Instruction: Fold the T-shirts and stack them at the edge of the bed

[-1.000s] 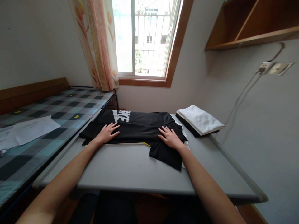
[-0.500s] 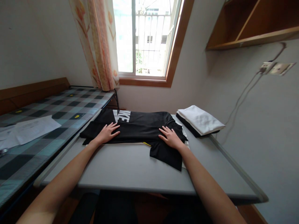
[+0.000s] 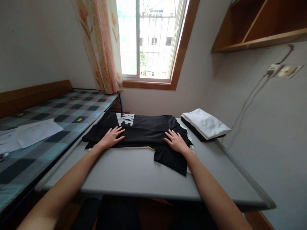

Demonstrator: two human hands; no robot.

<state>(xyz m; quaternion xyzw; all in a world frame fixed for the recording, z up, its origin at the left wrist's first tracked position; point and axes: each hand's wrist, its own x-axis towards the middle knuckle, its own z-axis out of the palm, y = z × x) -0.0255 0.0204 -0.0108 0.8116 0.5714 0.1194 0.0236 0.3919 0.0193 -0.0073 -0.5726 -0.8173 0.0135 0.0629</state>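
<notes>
A black T-shirt [image 3: 146, 131] with white lettering lies across the table [image 3: 134, 172], its near side folded over and one sleeve pointing toward me. Some white cloth shows from under its right end. My left hand [image 3: 111, 137] rests flat on the left part of the folded strip, fingers spread. On the right part, near the collar and above the sleeve, my right hand [image 3: 176, 140] lies with its fingers spread too. Neither hand grips the fabric.
Folded white cloth [image 3: 206, 124] sits on black cloth at the table's back right. To the left is a checked bed [image 3: 79, 111] with papers [image 3: 33, 132] on it. A wooden shelf [image 3: 259, 41] hangs at the upper right, above a socket [image 3: 275, 70] with cables.
My left hand has shifted very slightly to the right on the black T-shirt. The shirt and my right hand look almost the same.
</notes>
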